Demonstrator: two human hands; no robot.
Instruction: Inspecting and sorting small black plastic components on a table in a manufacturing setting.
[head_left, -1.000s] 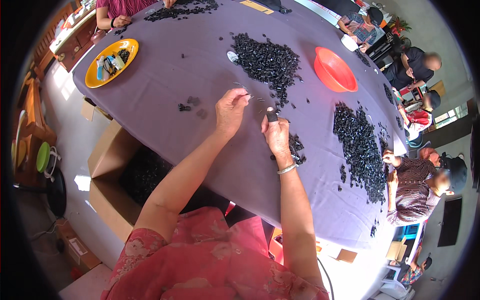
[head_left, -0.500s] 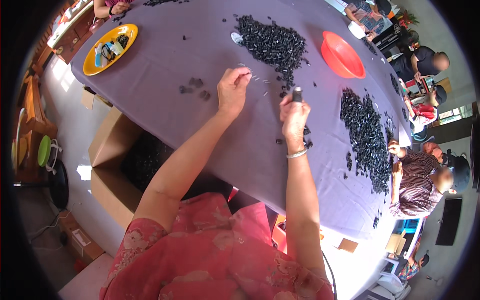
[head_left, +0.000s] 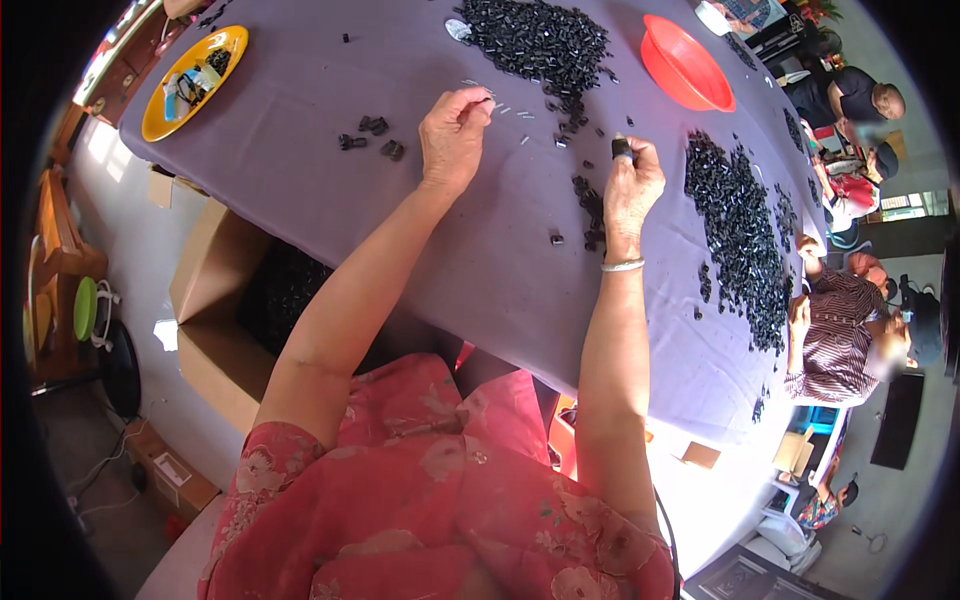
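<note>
My left hand (head_left: pixel 452 142) is closed in a pinch above the purple cloth. What its fingertips hold, if anything, is too small to make out. Several thin, silvery pin-like pieces (head_left: pixel 523 115) lie beside it. My right hand (head_left: pixel 633 195) is curled closed, with a black band (head_left: pixel 621 148) around one digit; anything inside its grip is hidden. Close to that hand is a loose line of small black parts (head_left: pixel 590 210). A large heap of similar black parts (head_left: pixel 540 55) lies beyond both hands. A few black pieces (head_left: pixel 372 125) sit left of my left hand.
A red bowl (head_left: pixel 688 70) stands at the far right, near another black heap (head_left: pixel 735 240). The yellow oval tray (head_left: pixel 231 45) holds small items at the far left. An open cardboard box (head_left: pixel 205 265) stands below the table edge. Other people sit along the right side.
My right hand has moved right, away from the loose black parts, and slightly upward. My left hand stays pinched near the pins. The whole view has shifted a little.
</note>
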